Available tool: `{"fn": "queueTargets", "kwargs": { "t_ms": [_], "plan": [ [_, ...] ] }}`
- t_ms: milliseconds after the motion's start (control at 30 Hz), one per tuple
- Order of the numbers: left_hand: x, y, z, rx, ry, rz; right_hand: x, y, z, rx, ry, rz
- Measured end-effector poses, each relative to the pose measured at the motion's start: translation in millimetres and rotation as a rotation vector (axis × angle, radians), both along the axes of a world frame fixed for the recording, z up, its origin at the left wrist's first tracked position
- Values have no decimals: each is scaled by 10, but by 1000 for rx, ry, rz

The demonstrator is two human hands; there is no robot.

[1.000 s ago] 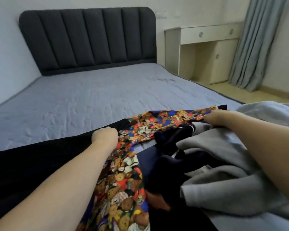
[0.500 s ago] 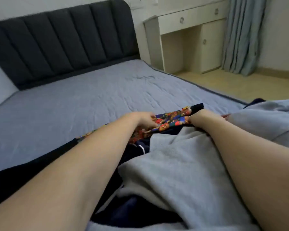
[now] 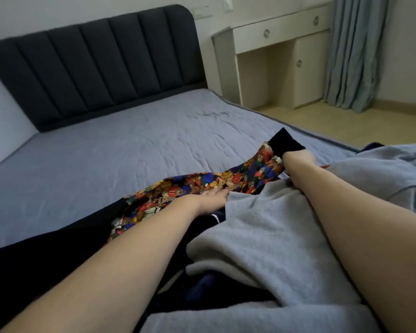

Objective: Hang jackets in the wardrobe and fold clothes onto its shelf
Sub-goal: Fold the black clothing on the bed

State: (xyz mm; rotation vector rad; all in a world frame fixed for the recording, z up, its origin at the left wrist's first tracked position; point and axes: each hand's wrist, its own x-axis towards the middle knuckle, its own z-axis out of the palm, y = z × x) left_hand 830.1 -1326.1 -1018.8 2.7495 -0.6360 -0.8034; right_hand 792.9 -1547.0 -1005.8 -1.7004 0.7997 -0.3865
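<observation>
A heap of clothes lies at the near end of the grey-blue quilted bed [image 3: 130,145], and the step in hand looks like sorting one piece out of it before any hanging or folding can start. The piece being worked is the bear-print garment in red, blue and yellow with a black cuff [image 3: 202,186], stretched out along the mattress from under the left forearm to the black cuff at its far end. The left hand [image 3: 211,197] lies on the printed cloth with fingers nearly straight, pressing or smoothing it just where the pale grey fleece garment [image 3: 269,227] overlaps it. The right hand [image 3: 297,158] is at the cuff end; its fingers are hidden behind the wrist, so I cannot tell whether it grips the cloth or only rests there. A black garment [image 3: 46,267] lies at the near left and a dark navy garment [image 3: 216,289] shows beneath the fleece. The wardrobe is not in view. The next move likely calls for drawing the printed piece free of the fleece, so the fleece has to be lifted or pushed aside first.
</observation>
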Motion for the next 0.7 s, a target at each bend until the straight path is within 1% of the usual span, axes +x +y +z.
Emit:
{"fn": "queueTargets", "kwargs": {
  "t_ms": [67,100,133,200,267,333,400,467,600,633,667,700],
  "plan": [
    [-67,128,169,-138,41,35,-71,178,169,-25,-146,-63],
    [-83,227,283,-235,48,111,-80,290,265,-25,-208,-43],
    [-69,365,381,-359,48,237,-123,451,381,-12,-289,-5],
    [-71,745,611,-593,102,491,-163,777,576,-48,-399,83],
    [-52,1207,860,-756,96,644,-205,1169,763,-133,-441,200],
    [-84,1755,1120,-869,43,755,-206,1624,910,-214,-414,320],
    [-185,2352,1324,-937,-6,849,-206,2139,1037,-291,-384,390],
    [-334,2996,1448,-953,-13,923,-198,2731,1125,-310,-365,437],
    [-640,4198,1436,-981,83,997,-194,4047,1115,-364,-320,531],
    [-710,4464,1391,-1010,109,1016,-231,4423,1082,-341,-330,578],
    [-765,4740,1324,-1040,131,1039,-275,4816,1022,-251,-339,634],
    [-819,4990,1244,-1058,147,1068,-335,5190,942,-88,-341,702]
  ]
}}
